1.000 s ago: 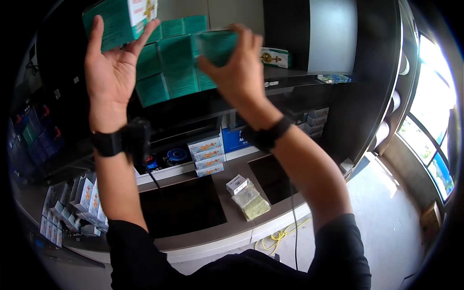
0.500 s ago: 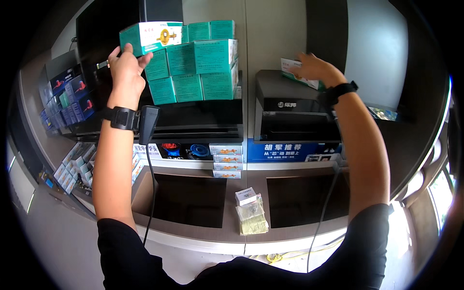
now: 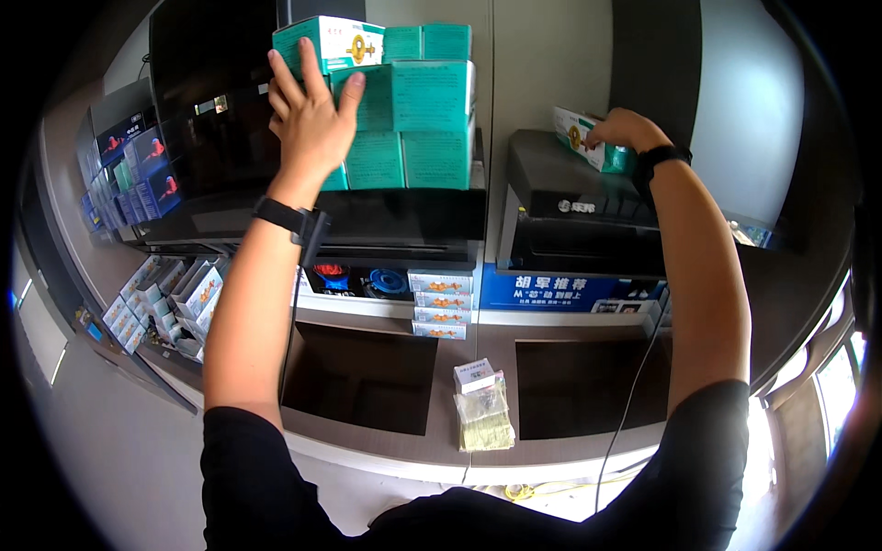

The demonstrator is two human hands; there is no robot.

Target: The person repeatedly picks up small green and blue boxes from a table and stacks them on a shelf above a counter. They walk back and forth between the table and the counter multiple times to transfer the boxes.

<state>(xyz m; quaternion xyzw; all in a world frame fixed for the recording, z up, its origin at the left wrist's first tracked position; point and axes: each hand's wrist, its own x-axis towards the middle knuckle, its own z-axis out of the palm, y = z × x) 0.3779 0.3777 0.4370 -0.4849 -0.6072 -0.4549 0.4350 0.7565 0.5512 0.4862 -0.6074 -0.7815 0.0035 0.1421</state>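
Observation:
Green cardboard boxes are stacked in rows on a black glossy appliance. At the upper left of the stack sits a green-and-white box with a brass valve pictured on its white side. My left hand is open against the stack's left side, fingers spread and fingertips on the boxes there. To the right, my right hand grips a similar green-and-white box, which lies on top of a second black appliance. Its fingers are bent over the box's top edge, and the fingertips are partly hidden.
Blue boxes stand at the far left, above a pile of small white cartons. Several white boxes are stacked under the left appliance. A small white box and bagged papers lie between two dark counter panels.
The box my left hand was holding now sits on the stack, and that hand has let go and spread its fingers. My right hand has closed on the right box, which has turned.

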